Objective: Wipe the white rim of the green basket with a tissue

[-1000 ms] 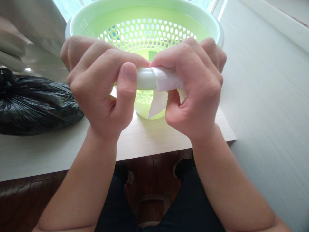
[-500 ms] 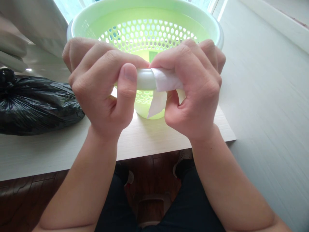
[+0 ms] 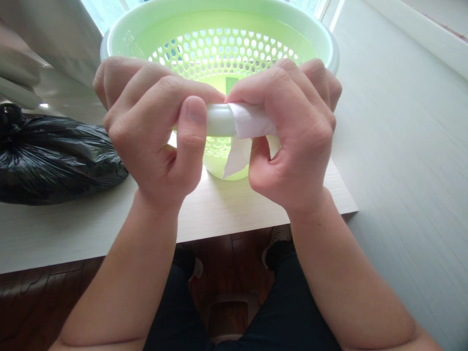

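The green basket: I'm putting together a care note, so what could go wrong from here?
The white sheet might slip or tear if the right hand pulls on it, as it lies over the rim with a loose end hanging below.
The green basket could tip if the left hand and right hand press hard on its near side.
The black bag, close beside the left hand, might get bumped if that hand swings outward.

Left hand [image 3: 153, 122], right hand [image 3: 298, 131]: bare
Left thumbnail [image 3: 196, 111]: short, plain
Forearms [image 3: 131, 273]: bare; small dark spot [image 3: 320, 224] on right
Trousers [image 3: 298, 307]: dark navy
Shoes [image 3: 198, 267]: pale, partly hidden; red detail [image 3: 195, 280] on left
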### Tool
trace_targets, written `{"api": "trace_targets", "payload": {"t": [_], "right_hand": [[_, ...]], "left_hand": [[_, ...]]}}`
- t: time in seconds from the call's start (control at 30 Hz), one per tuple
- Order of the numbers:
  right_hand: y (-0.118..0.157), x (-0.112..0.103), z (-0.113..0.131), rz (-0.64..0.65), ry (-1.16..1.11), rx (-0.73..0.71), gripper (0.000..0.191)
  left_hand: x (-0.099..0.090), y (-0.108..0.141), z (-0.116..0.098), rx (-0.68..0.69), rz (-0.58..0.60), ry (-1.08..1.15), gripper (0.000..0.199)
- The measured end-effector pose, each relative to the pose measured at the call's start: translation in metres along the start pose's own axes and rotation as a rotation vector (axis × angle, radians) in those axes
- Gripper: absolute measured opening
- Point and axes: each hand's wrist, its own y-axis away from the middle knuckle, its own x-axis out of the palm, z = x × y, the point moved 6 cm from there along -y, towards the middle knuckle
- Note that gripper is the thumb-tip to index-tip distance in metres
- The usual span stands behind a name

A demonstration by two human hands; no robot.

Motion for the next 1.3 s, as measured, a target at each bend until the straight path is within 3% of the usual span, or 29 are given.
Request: {"api": "trace_targets", "payload": {"t": [0.5,0.93,1.3], "right_hand": [[0.0002,0.001,-0.0007,-0.02,0.013,-0.013,0.028],[0.0002,0.0015,-0.0019,-0.008,0.012,-0.003,0.029],[0.0005,-0.0011,-0.0062,0.007,-0.011,-0.069,0.033]], "left_hand": [[-0.0004,-0.0005,0.0016,-0.015,-0.032,-0.004,0.036],[0.0016,-0.0014,-0.0017,0.069,-0.021,-0.027,0.04],[0.0003,-0.0006,-0.0006,0.054,-0.014,-0.033,0.039]]}}
